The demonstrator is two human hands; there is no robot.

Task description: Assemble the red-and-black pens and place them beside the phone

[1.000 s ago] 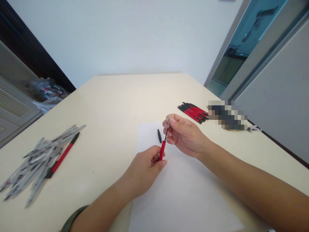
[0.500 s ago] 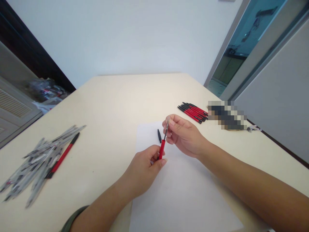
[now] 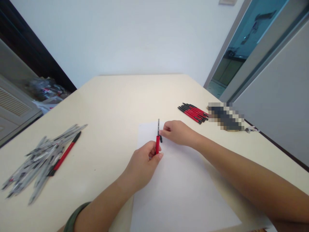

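Held upright in my left hand (image 3: 146, 164) is a red pen barrel (image 3: 157, 145), with a thin refill (image 3: 158, 125) sticking out of its top end. My right hand (image 3: 175, 131) is just right of the refill, fingers closed near a small black pen tip piece (image 3: 161, 139) on the white paper (image 3: 178, 190). The refill partly overlaps that area, and whether the right fingers grip the black piece cannot be made out.
Clear wrapped refills (image 3: 43, 161) lie in a pile at the left, with a red and black pen (image 3: 65, 154) beside them. Several red and black pens (image 3: 193, 112) lie at the right, near a pixelated object (image 3: 227, 116).
My right hand has let go of the refill and moved down towards the black piece. My left hand has shifted slightly left with the red barrel, now more upright.
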